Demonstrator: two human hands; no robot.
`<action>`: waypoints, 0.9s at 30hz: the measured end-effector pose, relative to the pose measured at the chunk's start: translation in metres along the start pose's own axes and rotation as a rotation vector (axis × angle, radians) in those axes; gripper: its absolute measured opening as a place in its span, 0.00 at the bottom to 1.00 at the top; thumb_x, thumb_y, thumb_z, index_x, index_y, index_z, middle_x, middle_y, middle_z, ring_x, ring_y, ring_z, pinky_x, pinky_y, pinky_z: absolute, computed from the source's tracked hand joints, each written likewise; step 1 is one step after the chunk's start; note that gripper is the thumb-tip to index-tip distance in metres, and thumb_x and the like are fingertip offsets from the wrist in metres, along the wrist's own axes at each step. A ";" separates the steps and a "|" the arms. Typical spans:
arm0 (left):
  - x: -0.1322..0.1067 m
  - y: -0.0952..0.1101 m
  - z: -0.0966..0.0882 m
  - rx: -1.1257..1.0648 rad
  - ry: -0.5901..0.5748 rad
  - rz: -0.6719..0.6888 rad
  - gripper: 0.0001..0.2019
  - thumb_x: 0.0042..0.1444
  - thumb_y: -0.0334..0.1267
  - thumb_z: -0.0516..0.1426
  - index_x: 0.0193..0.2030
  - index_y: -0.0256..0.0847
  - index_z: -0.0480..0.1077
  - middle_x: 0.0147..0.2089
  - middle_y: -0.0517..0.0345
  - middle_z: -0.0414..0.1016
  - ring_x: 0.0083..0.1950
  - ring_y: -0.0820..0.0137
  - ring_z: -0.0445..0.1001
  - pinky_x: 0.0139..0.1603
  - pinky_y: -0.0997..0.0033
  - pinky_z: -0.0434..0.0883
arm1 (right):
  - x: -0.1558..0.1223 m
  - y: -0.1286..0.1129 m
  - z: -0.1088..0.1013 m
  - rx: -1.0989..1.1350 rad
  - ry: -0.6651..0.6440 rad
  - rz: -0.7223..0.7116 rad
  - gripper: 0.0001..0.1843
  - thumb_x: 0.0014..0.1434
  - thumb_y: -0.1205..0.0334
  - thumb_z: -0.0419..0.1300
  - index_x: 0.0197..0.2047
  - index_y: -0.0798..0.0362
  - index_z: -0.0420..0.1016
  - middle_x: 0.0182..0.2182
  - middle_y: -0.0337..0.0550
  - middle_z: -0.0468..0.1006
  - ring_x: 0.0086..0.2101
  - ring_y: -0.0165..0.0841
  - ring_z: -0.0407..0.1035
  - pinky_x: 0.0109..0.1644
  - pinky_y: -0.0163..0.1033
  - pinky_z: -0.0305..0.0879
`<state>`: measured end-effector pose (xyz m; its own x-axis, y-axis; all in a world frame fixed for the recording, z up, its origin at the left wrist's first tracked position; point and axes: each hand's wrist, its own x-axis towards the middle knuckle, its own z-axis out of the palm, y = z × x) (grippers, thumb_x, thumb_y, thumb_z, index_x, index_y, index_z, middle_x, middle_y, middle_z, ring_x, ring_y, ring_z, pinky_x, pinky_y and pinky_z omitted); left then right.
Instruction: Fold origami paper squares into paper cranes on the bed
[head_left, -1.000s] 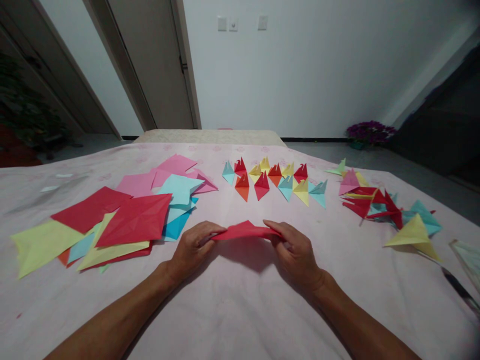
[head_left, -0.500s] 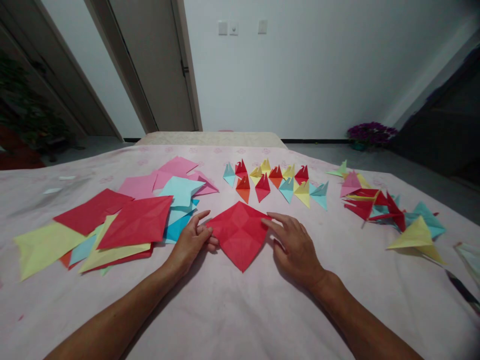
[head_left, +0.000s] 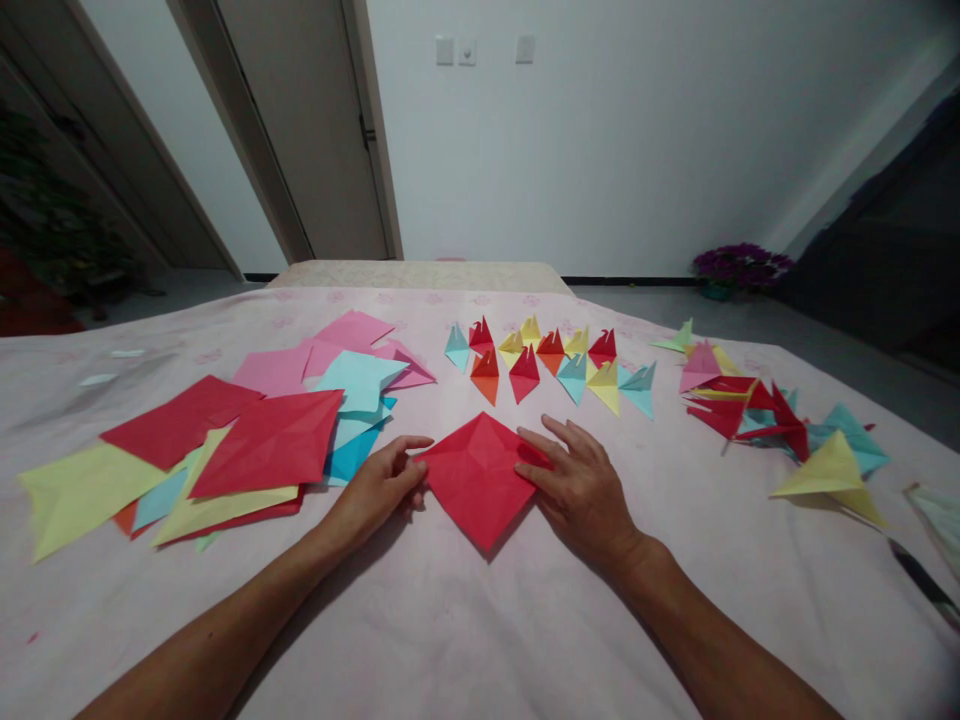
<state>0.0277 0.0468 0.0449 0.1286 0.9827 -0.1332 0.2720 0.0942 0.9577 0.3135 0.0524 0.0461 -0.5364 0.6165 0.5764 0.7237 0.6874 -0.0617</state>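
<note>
Item in hand: red paper square (head_left: 480, 478), creased, lying as a diamond on the cloth between the two hands, one corner pointing at the person.
Left hand (head_left: 379, 485): at the square's left corner, forefinger and thumb stretched toward it. Whether they nip the corner or only rest against it cannot be told.
Right hand (head_left: 577, 490): spread flat, palm down, fingertips lying on the square's right corner. It grips nothing.
Hands, relation: apart, one at each side corner, with the square's width between them.
Step in hand (judged): laying the creased square flat and steadying it. A ridge runs from its far corner, so it is not yet fully pressed down.
Next move calls for (judged): both side corners held level so the paper does not skate on the soft cloth, and edges matched before any crease is pressed.
Surface: pink cloth (head_left: 480, 620), covering the whole work area.
Left of the hands: loose pile of flat sheets (head_left: 270, 440) in red, yellow, blue and pink, overlapping, near the left hand but not touching it.
Beyond the square: row of small folded pieces (head_left: 551, 360), standing close together in mixed colours.
Right: heap of larger folded pieces (head_left: 757, 410), well apart from the right hand.
</note>
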 end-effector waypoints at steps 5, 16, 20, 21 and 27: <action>-0.008 0.002 -0.009 0.658 0.059 0.524 0.24 0.56 0.32 0.56 0.60 0.48 0.68 0.60 0.47 0.68 0.62 0.56 0.66 0.61 0.49 0.66 | -0.006 0.006 0.004 0.097 -0.030 -0.012 0.13 0.59 0.71 0.60 0.46 0.50 0.78 0.45 0.44 0.81 0.52 0.42 0.68 0.58 0.54 0.62; 0.017 -0.020 0.006 0.737 -0.060 0.625 0.15 0.60 0.34 0.58 0.54 0.49 0.75 0.60 0.50 0.73 0.64 0.56 0.67 0.62 0.47 0.67 | -0.006 0.009 0.006 0.240 -0.130 0.218 0.11 0.60 0.72 0.58 0.40 0.49 0.78 0.38 0.43 0.79 0.40 0.38 0.69 0.46 0.45 0.63; 0.021 -0.018 0.009 0.623 0.000 0.509 0.09 0.62 0.40 0.57 0.43 0.46 0.79 0.54 0.51 0.77 0.60 0.58 0.72 0.59 0.52 0.69 | -0.003 0.013 0.006 0.229 -0.179 0.321 0.08 0.63 0.64 0.58 0.33 0.50 0.76 0.33 0.40 0.77 0.37 0.35 0.67 0.42 0.42 0.62; 0.020 -0.017 0.011 0.601 0.012 0.488 0.09 0.62 0.40 0.57 0.41 0.45 0.79 0.54 0.51 0.78 0.59 0.58 0.72 0.59 0.53 0.69 | -0.002 0.015 0.006 0.220 -0.184 0.348 0.09 0.64 0.61 0.58 0.31 0.50 0.74 0.32 0.40 0.76 0.36 0.35 0.67 0.41 0.41 0.62; 0.016 -0.008 0.016 0.614 0.115 0.419 0.09 0.62 0.41 0.56 0.33 0.41 0.74 0.51 0.51 0.76 0.54 0.59 0.73 0.56 0.55 0.69 | -0.002 0.020 0.012 0.127 -0.186 0.410 0.15 0.66 0.54 0.56 0.28 0.50 0.70 0.30 0.40 0.73 0.34 0.34 0.65 0.40 0.41 0.60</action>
<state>0.0427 0.0591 0.0312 0.2470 0.9304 0.2709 0.7095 -0.3641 0.6034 0.3244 0.0697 0.0342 -0.2941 0.8975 0.3286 0.8394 0.4069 -0.3602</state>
